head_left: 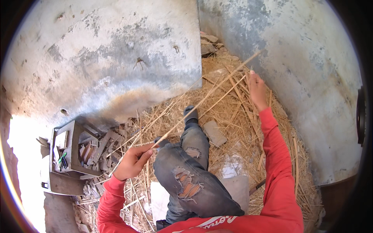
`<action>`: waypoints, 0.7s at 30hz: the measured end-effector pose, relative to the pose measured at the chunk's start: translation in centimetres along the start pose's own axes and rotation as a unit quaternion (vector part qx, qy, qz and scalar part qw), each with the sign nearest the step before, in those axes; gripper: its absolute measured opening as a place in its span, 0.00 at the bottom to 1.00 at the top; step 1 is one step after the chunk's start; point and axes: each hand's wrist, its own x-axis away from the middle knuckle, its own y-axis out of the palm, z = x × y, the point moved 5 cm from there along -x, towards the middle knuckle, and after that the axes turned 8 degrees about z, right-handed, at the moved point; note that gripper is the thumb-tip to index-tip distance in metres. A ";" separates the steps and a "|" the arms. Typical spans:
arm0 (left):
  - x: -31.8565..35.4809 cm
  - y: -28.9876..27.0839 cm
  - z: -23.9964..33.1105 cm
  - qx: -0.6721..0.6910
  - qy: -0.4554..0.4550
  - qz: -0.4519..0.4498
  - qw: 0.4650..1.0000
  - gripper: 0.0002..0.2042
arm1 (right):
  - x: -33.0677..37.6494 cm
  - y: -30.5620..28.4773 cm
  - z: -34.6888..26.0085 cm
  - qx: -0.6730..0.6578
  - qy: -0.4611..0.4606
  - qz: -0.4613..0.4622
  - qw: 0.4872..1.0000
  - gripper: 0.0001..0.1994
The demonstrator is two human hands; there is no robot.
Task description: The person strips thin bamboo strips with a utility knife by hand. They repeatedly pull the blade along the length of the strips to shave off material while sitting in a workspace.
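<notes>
My left hand (134,161) is closed in a pinch on the near end of a long, thin pale wooden strip (210,93). The strip slants up to the right over my feet, and its far end reaches toward the right-hand wall. My right hand (257,90) is raised at the right, its fingers pressed together just below the far part of that strip. A shorter thin strip (223,97) ends close to its fingertips; whether they grip it I cannot make out.
Straw-like shavings and loose strips (237,128) litter the floor around my legs. A flat block (215,133) lies beside my foot. To the left, a wooden stool-like frame (72,147) on its side holds scraps and a green-handled item (62,159). Stained walls (128,50) enclose the corner.
</notes>
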 end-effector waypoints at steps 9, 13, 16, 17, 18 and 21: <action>0.5 -0.2 0.0 0.000 0.014 0.002 1.000 0.15 | 5.7 -1.5 -9.9 -0.125 0.036 -0.105 0.986 0.27; 0.3 0.1 0.9 -0.009 0.018 -0.003 1.000 0.14 | 4.8 -0.9 -10.0 -0.016 0.006 -0.096 0.995 0.29; 0.0 0.7 0.8 0.003 0.053 0.009 0.999 0.14 | 5.3 -0.5 -11.2 -0.015 0.024 -0.144 0.989 0.29; 0.2 0.9 0.8 0.007 0.063 0.017 0.998 0.14 | 6.1 0.1 -11.9 -0.026 0.021 -0.162 0.986 0.29; -0.1 1.3 0.9 0.010 0.060 0.013 0.998 0.14 | 7.5 0.6 -12.8 -0.037 -0.013 -0.164 0.986 0.29; -0.6 1.8 1.3 0.016 0.054 0.011 0.998 0.14 | 9.8 2.3 -14.1 -0.081 -0.082 -0.151 0.982 0.29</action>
